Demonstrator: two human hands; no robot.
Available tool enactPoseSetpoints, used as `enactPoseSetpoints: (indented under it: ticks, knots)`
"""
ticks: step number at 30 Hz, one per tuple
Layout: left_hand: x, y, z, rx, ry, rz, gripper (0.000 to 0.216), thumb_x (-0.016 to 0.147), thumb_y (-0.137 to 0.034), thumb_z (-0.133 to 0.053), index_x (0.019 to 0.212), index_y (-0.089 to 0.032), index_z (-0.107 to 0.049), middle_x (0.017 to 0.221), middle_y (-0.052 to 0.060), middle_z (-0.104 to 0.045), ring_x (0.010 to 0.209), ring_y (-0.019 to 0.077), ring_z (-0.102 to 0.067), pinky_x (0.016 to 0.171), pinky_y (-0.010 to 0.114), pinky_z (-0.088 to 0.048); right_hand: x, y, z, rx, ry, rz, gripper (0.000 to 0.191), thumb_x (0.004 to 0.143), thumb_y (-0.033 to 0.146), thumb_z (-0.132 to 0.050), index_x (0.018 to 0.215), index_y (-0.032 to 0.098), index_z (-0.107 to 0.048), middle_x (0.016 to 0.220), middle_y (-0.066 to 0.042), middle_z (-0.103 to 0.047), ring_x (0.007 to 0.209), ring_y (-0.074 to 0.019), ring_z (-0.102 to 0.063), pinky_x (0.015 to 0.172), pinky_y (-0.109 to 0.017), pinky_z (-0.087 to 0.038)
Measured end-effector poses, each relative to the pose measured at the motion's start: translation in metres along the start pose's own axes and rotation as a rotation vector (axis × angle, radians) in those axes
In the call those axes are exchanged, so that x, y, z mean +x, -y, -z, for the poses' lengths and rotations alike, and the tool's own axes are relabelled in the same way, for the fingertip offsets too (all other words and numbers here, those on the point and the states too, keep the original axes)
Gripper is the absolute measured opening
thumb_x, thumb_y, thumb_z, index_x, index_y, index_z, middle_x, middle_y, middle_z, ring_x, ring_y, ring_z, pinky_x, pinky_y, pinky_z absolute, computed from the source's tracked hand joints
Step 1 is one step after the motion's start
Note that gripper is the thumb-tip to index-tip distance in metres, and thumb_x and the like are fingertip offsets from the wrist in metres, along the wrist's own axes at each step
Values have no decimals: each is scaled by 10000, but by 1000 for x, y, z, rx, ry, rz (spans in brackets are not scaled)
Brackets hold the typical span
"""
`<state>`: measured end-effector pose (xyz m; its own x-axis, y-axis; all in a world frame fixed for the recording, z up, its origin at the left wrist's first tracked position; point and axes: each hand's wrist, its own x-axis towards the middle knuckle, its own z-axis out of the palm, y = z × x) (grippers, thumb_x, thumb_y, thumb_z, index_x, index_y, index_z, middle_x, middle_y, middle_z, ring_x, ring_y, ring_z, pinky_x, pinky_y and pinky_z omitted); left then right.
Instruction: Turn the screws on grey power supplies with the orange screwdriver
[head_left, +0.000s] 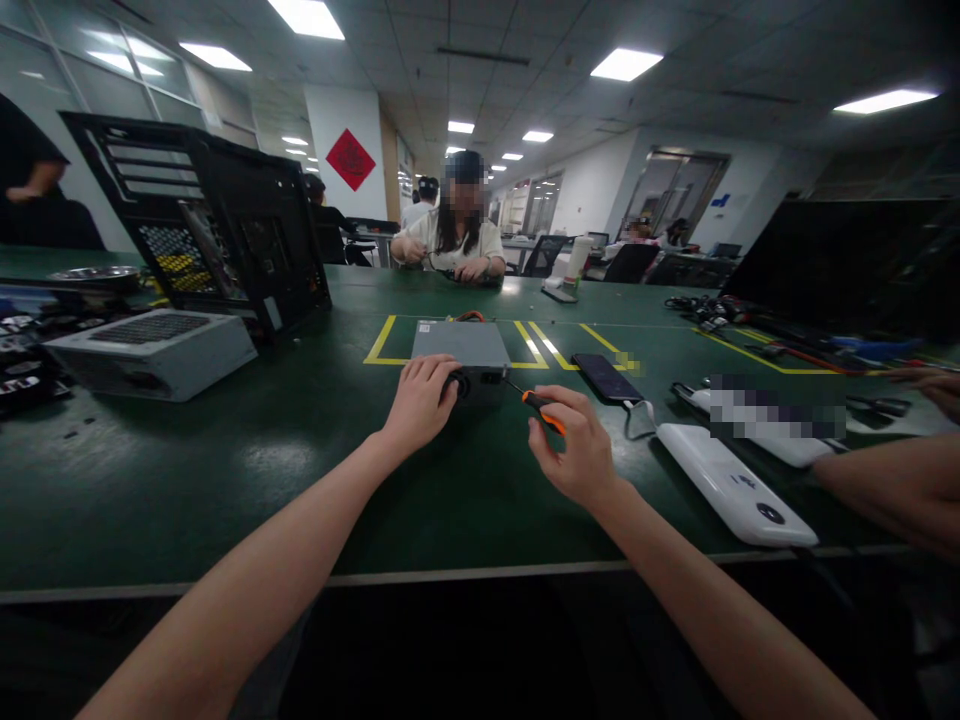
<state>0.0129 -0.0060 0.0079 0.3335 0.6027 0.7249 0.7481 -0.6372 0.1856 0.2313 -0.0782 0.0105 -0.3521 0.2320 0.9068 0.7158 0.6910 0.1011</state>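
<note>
A grey metal computer power supply [472, 342] lies on the green table, its end with the power socket facing me. My left hand [420, 408] grips its near left corner, fingers over the top edge; the thumb is by the round fan opening. In my right hand [576, 447] is a screwdriver [535, 401] with an orange and black handle, pinched between thumb and fingers. Its thin shaft points up and left to the near right edge of the power supply. Whether the tip sits in a screw is too small to tell. Orange-red wires [471, 316] show behind the casing.
At left stand a black computer case [262, 230] and another power supply [161, 352]. A phone [604, 378] with a cable and a white power bank [731, 485] lie at right. Another person's arm [892, 490] rests at the right edge. A person [461, 235] sits opposite.
</note>
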Motion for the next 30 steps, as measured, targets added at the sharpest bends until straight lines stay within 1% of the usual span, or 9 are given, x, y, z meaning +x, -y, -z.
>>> enactPoseSetpoints:
  ticks: [3, 7, 12, 16, 20, 23, 25, 28, 30]
  knots:
    - [0, 1, 0, -1, -2, 1, 263, 870, -207, -429, 1111, -210, -535, 1177, 64, -565, 1119, 218, -473, 1004, 427, -349, 0, -1, 0, -35, 18, 21, 281, 791, 102, -544, 1029, 233, -472, 1009, -74, -594, 944, -208, -579, 780, -386, -518]
    - [0, 1, 0, 4, 0, 1, 258, 872, -201, -427, 1108, -212, -530, 1180, 59, -564, 1123, 218, -470, 1003, 423, -347, -1, -1, 0, 39, -22, -10, 389, 776, 68, -532, 1112, 225, -414, 1095, -107, -547, 1011, -216, -562, 788, -393, -530]
    - [0, 0, 1, 8, 4, 2, 257, 872, -205, -433, 1110, -202, -529, 1180, 61, -561, 1115, 219, -466, 1003, 415, -345, -1, -1, 0, -22, 31, 8, 308, 788, 85, -546, 1042, 232, -454, 1021, -81, -561, 937, -203, -568, 766, -379, -527]
    - [0, 0, 1, 9, 9, 1, 255, 877, -209, -426, 1109, -197, -531, 1183, 64, -559, 1114, 222, -463, 1003, 415, -344, 0, -2, 0, 54, -6, -34, 383, 787, 78, -525, 1117, 231, -404, 1100, -105, -521, 1016, -213, -550, 792, -400, -524]
    - [0, 0, 1, 12, 6, 0, 254, 876, -209, -432, 1110, -196, -530, 1182, 60, -558, 1114, 219, -463, 1007, 406, -340, -1, -4, 0, 5, 0, -54, 322, 787, 98, -563, 1050, 247, -452, 1045, -77, -536, 942, -197, -565, 762, -372, -524]
    - [0, 0, 1, 9, 4, -3, 255, 876, -207, -436, 1113, -195, -528, 1183, 60, -559, 1119, 216, -461, 1010, 403, -336, -1, -4, 1, 27, -33, -57, 376, 778, 60, -545, 1097, 223, -429, 1057, -97, -536, 979, -202, -557, 789, -370, -521]
    - [0, 0, 0, 10, 4, -2, 255, 875, -205, -437, 1113, -194, -529, 1182, 60, -560, 1118, 215, -462, 1008, 403, -337, 0, -3, 2, 19, -40, -49, 377, 772, 74, -561, 1097, 208, -427, 1049, -106, -551, 986, -214, -554, 796, -382, -517]
    - [0, 0, 0, 16, 6, -1, 255, 871, -200, -443, 1110, -193, -532, 1176, 56, -563, 1108, 213, -468, 1008, 398, -336, 1, -3, 2, -54, -17, -8, 308, 779, 99, -577, 1037, 222, -465, 987, -81, -588, 905, -210, -569, 761, -380, -514]
    - [0, 0, -1, 19, 5, -4, 256, 871, -199, -444, 1110, -191, -534, 1177, 54, -563, 1108, 213, -468, 1010, 393, -334, 1, -3, 2, -43, -25, 15, 339, 774, 77, -566, 1061, 220, -455, 983, -82, -588, 897, -206, -570, 759, -377, -517]
